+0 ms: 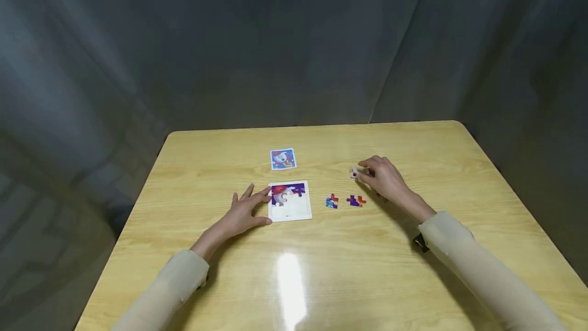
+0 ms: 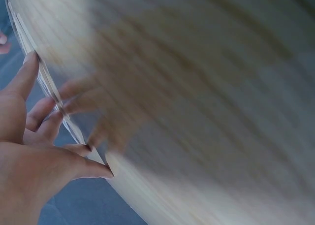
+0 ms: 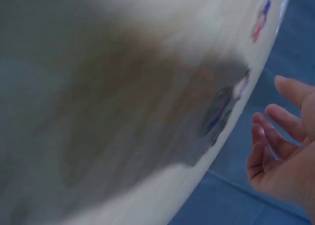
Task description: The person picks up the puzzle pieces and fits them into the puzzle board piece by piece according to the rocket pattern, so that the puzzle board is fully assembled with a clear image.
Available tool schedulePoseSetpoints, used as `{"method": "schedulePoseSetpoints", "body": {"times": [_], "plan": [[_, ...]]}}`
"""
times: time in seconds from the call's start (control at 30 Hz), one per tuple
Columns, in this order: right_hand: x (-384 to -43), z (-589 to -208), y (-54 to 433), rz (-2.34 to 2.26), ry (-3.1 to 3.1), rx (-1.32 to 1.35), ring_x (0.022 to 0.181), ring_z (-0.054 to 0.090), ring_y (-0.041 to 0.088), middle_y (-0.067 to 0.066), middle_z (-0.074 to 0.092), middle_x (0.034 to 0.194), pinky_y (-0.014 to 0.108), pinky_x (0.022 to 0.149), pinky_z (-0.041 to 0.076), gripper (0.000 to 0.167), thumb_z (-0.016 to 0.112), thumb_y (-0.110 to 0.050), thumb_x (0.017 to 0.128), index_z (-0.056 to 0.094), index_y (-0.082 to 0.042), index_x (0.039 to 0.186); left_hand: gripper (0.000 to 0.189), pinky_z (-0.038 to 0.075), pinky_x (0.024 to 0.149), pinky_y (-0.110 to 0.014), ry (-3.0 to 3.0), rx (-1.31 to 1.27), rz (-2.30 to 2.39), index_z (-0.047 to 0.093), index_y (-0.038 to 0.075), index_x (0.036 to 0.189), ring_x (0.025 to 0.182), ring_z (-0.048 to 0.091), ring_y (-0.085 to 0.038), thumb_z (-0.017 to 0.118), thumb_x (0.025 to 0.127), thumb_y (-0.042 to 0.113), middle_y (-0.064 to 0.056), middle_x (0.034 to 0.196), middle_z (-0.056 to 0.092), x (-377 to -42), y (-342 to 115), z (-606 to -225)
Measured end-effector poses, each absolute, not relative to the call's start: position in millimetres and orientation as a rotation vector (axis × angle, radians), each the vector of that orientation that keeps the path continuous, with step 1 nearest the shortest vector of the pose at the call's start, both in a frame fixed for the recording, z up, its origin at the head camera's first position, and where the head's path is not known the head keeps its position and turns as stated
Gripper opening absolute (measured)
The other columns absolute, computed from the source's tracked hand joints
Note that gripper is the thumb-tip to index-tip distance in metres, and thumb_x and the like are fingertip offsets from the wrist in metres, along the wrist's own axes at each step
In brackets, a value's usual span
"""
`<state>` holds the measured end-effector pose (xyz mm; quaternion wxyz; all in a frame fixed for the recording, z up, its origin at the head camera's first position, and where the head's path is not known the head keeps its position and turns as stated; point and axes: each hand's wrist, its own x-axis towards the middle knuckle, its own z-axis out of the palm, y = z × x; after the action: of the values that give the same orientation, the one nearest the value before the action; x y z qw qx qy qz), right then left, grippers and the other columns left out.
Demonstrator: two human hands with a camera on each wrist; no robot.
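Observation:
My left hand (image 1: 243,216) rests at the left edge of a white square puzzle tray (image 1: 291,212), fingers spread and fingertips touching its border. Joined purple, red and grey jigsaw pieces (image 1: 281,194) fill the tray's upper part. My right hand (image 1: 385,179) hovers over a light jigsaw piece (image 1: 353,172), partly covered by the fingers. In the right wrist view, the thumb and fingers of that hand (image 3: 285,136) are apart, loosely bent, and nothing shows between them. Nearer me lie a blue-and-red jigsaw piece (image 1: 332,201) and purple-and-orange jigsaw pieces (image 1: 356,201).
A small square picture card (image 1: 283,159) with a cartoon figure lies behind the tray. The wooden table (image 1: 220,280) has rounded far corners, and a grey curtain (image 1: 275,65) hangs behind it.

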<state>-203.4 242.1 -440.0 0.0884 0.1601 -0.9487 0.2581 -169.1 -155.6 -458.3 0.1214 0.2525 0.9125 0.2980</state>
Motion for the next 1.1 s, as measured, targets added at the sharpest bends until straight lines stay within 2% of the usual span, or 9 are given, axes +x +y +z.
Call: {"method": "schedulePoseSetpoints", "body": {"times": [0.17, 0.27, 0.5, 0.6, 0.7, 0.83, 1.1], "plan": [[-202, -451, 254, 0.719, -2.833, 0.525, 0.084, 0.045, 0.028, 0.020, 0.062, 0.116, 0.037, 0.068, 0.034, 0.051, 0.078, -0.023, 0.081, 0.062, 0.003, 0.122, 0.060, -0.006, 0.103, -0.074, 2.668, 0.729, 0.903, 0.054, 0.009, 0.136, 0.145, 0.007, -0.041, 0.074, 0.084, 0.031, -0.005, 0.153, 0.036, -166, -155, -464], [-202, -460, 254, 0.727, -2.853, 0.544, 0.087, 0.046, 0.027, 0.019, 0.061, 0.122, 0.037, 0.070, 0.036, 0.055, 0.080, -0.026, 0.080, 0.061, 0.001, 0.125, 0.059, -0.005, 0.103, -0.074, 2.666, 0.719, 0.908, 0.054, 0.010, 0.135, 0.145, 0.007, -0.041, 0.074, 0.084, 0.031, -0.004, 0.153, 0.035, -161, -156, -470], [-205, -480, 252, 0.778, -2.852, 0.683, 0.097, 0.052, 0.030, 0.018, 0.061, 0.125, 0.045, 0.081, 0.041, 0.056, 0.079, -0.025, 0.080, 0.061, 0.000, 0.126, 0.060, -0.005, 0.103, -0.075, 2.675, 0.710, 0.944, 0.055, 0.009, 0.135, 0.144, 0.010, -0.043, 0.075, 0.083, 0.030, -0.006, 0.148, 0.044, -153, -158, -483], [-209, -487, 253, 0.800, -2.835, 0.748, 0.104, 0.056, 0.033, 0.019, 0.061, 0.125, 0.046, 0.085, 0.040, 0.055, 0.079, -0.022, 0.079, 0.061, 0.001, 0.125, 0.057, -0.004, 0.101, -0.077, 2.677, 0.726, 0.954, 0.057, 0.009, 0.132, 0.143, 0.011, -0.045, 0.075, 0.082, 0.030, -0.007, 0.149, 0.043, -152, -159, -486], [-214, -492, 255, 0.840, -2.845, 0.786, 0.104, 0.057, 0.031, 0.019, 0.060, 0.125, 0.045, 0.084, 0.039, 0.055, 0.079, -0.022, 0.079, 0.061, 0.002, 0.125, 0.054, -0.003, 0.100, -0.078, 2.675, 0.733, 0.953, 0.059, 0.009, 0.128, 0.142, 0.012, -0.046, 0.076, 0.082, 0.031, -0.008, 0.150, 0.041, -152, -160, -488], [-224, -494, 253, 0.876, -2.861, 0.773, 0.094, 0.050, 0.024, 0.017, 0.058, 0.127, 0.040, 0.079, 0.038, 0.055, 0.078, -0.027, 0.080, 0.061, 0.000, 0.125, 0.054, -0.003, 0.099, -0.078, 2.702, 0.745, 0.941, 0.061, 0.009, 0.126, 0.142, 0.014, -0.047, 0.077, 0.080, 0.030, -0.009, 0.150, 0.040, -159, -164, -483], [-230, -494, 258, 0.878, -2.893, 0.766, 0.088, 0.042, 0.019, 0.017, 0.056, 0.127, 0.033, 0.071, 0.036, 0.058, 0.078, -0.031, 0.080, 0.061, 0.000, 0.126, 0.059, -0.004, 0.098, -0.079, 2.704, 0.762, 0.923, 0.059, 0.008, 0.129, 0.141, 0.015, -0.048, 0.077, 0.079, 0.033, -0.009, 0.150, 0.040, -168, -163, -483]]}}
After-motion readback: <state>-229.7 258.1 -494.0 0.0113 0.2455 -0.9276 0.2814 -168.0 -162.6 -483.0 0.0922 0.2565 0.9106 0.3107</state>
